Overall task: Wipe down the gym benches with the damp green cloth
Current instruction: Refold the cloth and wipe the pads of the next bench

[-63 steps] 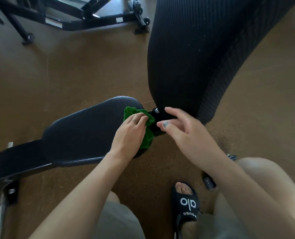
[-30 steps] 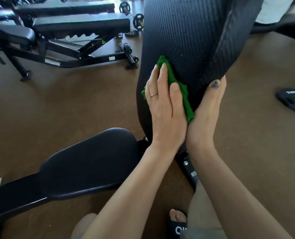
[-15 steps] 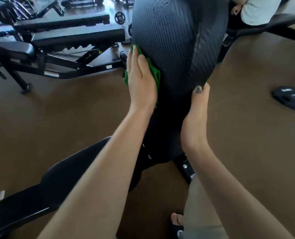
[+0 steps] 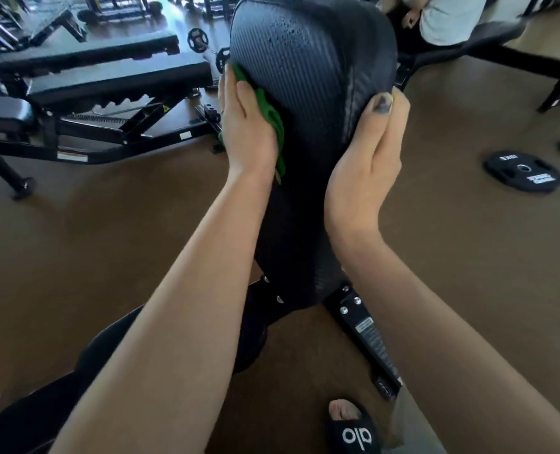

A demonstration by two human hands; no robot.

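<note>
Two hands: set on opposite edges of the raised backrest pad (image 4: 308, 93), upper centre of frame.
Left hand (image 4: 247, 126): flat, fingers extended together, pressing the green cloth (image 4: 270, 116) against the pad's left edge; not curled round it.
Green cloth: sandwiched between left palm and pad, only a strip showing along the palm's right side, a tail hanging below the heel of the hand.
Right hand (image 4: 365, 158): bare, thumb on the pad's front face, fingers wrapped behind its right edge, steadying.
Pad axis: long, running from hinge at lower centre up to rounded top at upper centre.
Unwiped reach: likely above the fingertips, toward the top.
Nearer hand: left, already on cloth.
Droplets: speckled near pad top.
</note>
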